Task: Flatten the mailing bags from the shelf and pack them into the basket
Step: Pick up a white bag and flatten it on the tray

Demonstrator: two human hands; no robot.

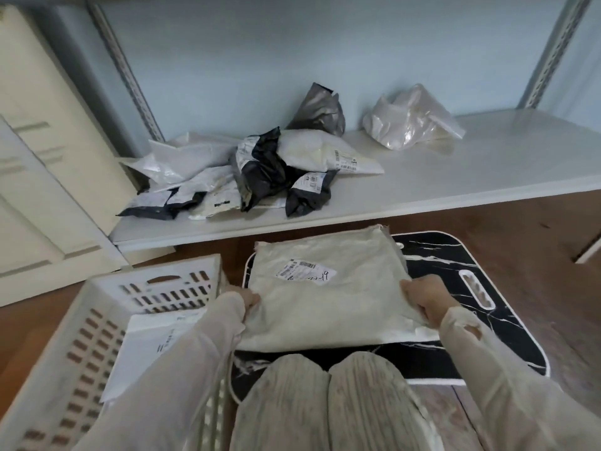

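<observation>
- Step in hand, as I judge it: one white mailing bag (328,288) lies nearly flat on the black marbled mat (461,307) in front of the person's knees; it looks smoothed and about ready to go into the basket
- The left hand (248,297) pinches the bag's left edge, fingers curled round it; the right hand (422,302) grips the right edge the same way; the two hands are well apart, one at each side of the bag
- A printed label (305,270) sits face up on the bag's upper half
- The white slotted basket (107,304) stands just to the left of the mat; at least one flat white bag (156,340) already lies inside it
- On the shelf (455,170) a heap of crumpled black and white bags (260,170) waits, with a grey bag (317,110) behind it and a clear plastic bag (411,120) apart to the right; so much of the task is left
- The next move calls for lifting the bag level by both edges and carrying it left over the basket rim; keep it taut so it does not fold or sag; lay it squarely on the bag beneath
</observation>
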